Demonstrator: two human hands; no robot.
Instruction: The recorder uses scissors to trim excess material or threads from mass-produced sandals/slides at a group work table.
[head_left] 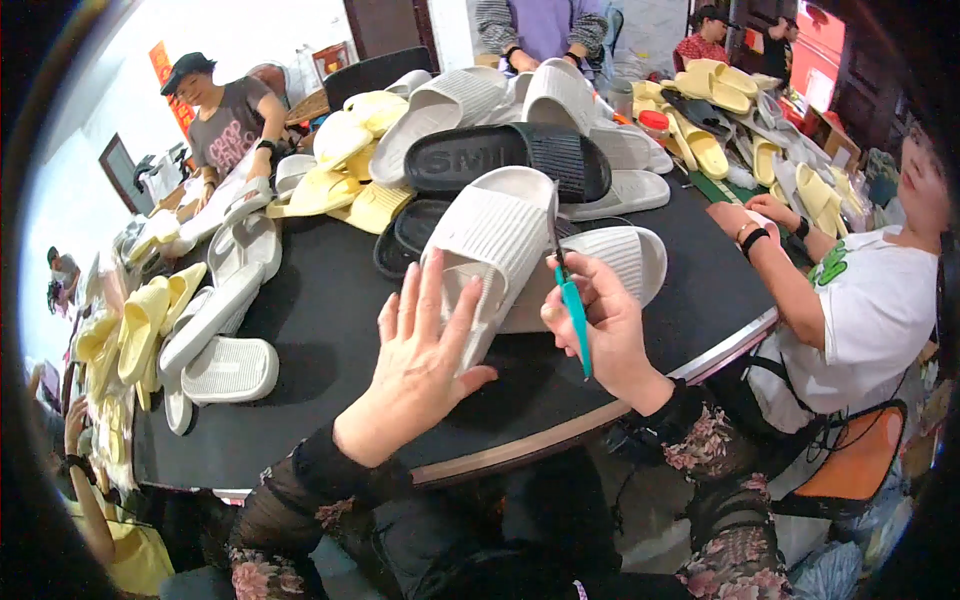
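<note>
A light grey slide slipper with a ribbed strap stands tilted in front of me, its toe pointing up and away. My left hand lies against its near end, fingers spread and thumb out. Just right of the slipper, my right hand is closed around a slim tool with a teal handle. The tool's thin dark metal end points up along the strap's edge; its exact kind is unclear. Another light grey slipper lies behind my right hand, partly hidden.
On the black table, a black slipper and yellow slippers are heaped beyond my hands. More slippers cover the left side. A co-worker in white sits at right; another person works at far left.
</note>
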